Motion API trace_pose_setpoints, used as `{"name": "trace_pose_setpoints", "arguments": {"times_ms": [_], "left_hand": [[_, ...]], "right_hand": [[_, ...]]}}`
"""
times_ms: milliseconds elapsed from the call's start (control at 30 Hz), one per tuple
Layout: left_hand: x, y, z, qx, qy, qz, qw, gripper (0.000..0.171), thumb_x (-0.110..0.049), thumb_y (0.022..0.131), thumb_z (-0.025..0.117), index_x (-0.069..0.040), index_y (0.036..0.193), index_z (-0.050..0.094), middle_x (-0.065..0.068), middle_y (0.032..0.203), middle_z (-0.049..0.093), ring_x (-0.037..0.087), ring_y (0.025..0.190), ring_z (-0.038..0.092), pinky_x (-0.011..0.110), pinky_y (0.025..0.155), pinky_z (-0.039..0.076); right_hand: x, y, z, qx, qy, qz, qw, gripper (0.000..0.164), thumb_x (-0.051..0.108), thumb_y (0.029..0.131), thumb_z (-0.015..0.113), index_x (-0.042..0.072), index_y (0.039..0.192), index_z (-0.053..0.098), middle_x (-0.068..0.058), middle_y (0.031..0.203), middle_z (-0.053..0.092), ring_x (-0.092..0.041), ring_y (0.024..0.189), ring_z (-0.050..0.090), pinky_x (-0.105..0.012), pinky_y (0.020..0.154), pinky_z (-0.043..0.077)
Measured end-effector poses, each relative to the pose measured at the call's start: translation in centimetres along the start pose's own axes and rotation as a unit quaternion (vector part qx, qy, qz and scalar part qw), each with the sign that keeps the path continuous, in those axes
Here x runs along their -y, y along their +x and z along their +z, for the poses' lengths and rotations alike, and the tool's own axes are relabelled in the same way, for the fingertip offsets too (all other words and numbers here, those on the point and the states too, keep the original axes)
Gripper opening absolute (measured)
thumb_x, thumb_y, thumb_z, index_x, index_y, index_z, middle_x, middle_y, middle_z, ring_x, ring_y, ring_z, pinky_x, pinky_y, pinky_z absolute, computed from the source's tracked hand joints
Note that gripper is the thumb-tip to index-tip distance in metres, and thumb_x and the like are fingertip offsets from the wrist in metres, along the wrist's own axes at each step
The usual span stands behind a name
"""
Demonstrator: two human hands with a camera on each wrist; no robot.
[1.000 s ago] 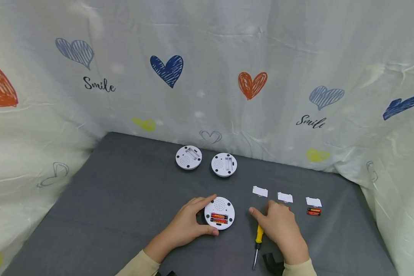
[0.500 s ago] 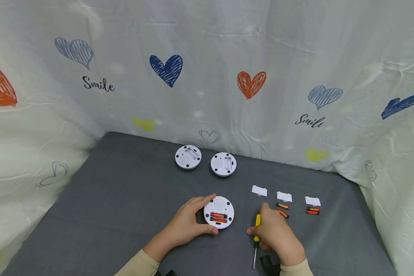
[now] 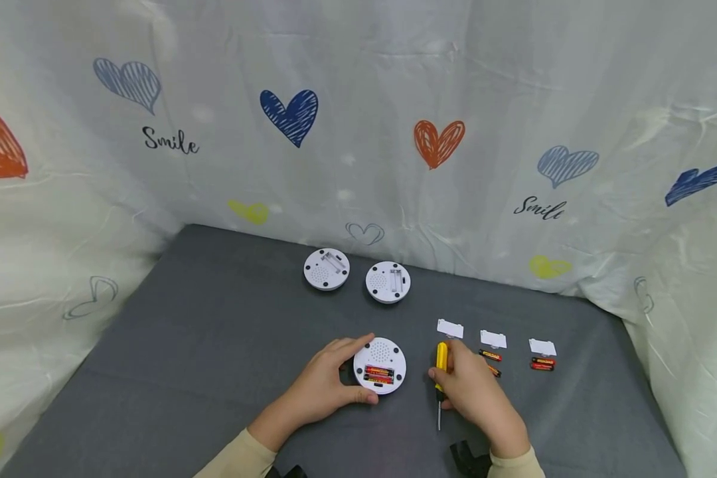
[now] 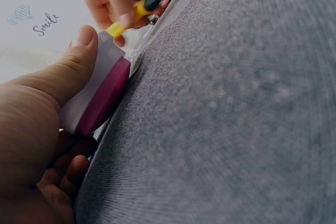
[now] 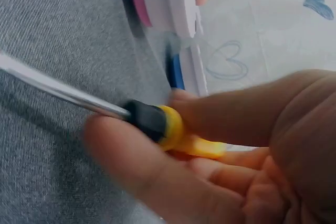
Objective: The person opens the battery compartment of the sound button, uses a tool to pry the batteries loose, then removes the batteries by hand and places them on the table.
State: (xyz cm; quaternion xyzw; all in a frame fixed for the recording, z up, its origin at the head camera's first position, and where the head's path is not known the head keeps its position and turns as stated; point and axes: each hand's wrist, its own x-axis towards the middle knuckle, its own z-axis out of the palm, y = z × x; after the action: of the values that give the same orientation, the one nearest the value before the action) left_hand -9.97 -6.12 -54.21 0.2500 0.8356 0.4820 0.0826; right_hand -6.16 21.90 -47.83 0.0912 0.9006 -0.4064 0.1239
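Observation:
My left hand (image 3: 324,383) grips the side of a round white device (image 3: 380,352), thumb at its near edge and fingers at its far edge. Two red batteries (image 3: 379,375) lie in the device's uncovered compartment. The left wrist view shows a magenta underside (image 4: 107,98) beneath the white body. My right hand (image 3: 478,385) holds a screwdriver (image 3: 441,365) by its yellow and black handle, its metal shaft pointing toward me. In the right wrist view, thumb and fingers pinch the handle (image 5: 173,129) close to the shaft (image 5: 63,90).
Two more round white devices (image 3: 326,269) with bare battery slots sit at the back. Several small white covers (image 3: 450,328) line the right side. Loose red batteries (image 3: 542,364) lie below the covers, some partly behind the right hand. A printed curtain (image 3: 358,133) rises behind the grey table (image 3: 215,318).
My right hand has closed around the screwdriver beside the batteries and raised it slightly, shifting it away from me. My left hand stays on the round device.

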Motion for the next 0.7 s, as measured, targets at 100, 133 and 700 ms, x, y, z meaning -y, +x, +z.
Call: {"name": "trace_pose_setpoints", "arguments": {"times_ms": [100, 133, 700], "left_hand": [[-0.1, 0.0, -0.1, 0.003, -0.001, -0.006, 1.0000, 0.102, -0.045, 0.072, 0.102, -0.020, 0.161, 0.057, -0.008, 0.141, 0.066, 0.013, 0.121, 0.059, 0.042, 0.102, 0.052], [-0.1, 0.1, -0.1, 0.003, -0.002, -0.008, 1.0000, 0.102, -0.045, 0.072, 0.102, -0.020, 0.161, 0.057, -0.008, 0.141, 0.065, 0.013, 0.121, 0.059, 0.042, 0.102, 0.052], [-0.1, 0.0, -0.1, 0.005, -0.002, -0.003, 1.0000, 0.102, -0.047, 0.072, 0.101, -0.020, 0.161, 0.057, -0.008, 0.141, 0.066, 0.013, 0.124, 0.059, 0.043, 0.104, 0.053]], "right_hand": [[0.2, 0.0, -0.2, -0.031, 0.047, -0.027, 0.998, 0.054, 0.002, 0.101, 0.077, -0.003, 0.148, 0.051, -0.015, 0.097, 0.066, -0.021, 0.061, 0.071, -0.035, 0.053, 0.061], [0.3, 0.0, -0.2, -0.040, 0.066, -0.035, 0.996, 0.055, 0.001, 0.101, 0.076, -0.002, 0.150, 0.050, -0.017, 0.102, 0.067, -0.022, 0.066, 0.072, -0.036, 0.055, 0.062], [1.6, -0.3, 1.8, -0.123, 0.298, -0.209, 0.923, 0.040, -0.013, 0.093, 0.079, -0.004, 0.126, 0.057, -0.022, 0.108, 0.063, -0.016, 0.093, 0.073, -0.045, 0.074, 0.066]]}}
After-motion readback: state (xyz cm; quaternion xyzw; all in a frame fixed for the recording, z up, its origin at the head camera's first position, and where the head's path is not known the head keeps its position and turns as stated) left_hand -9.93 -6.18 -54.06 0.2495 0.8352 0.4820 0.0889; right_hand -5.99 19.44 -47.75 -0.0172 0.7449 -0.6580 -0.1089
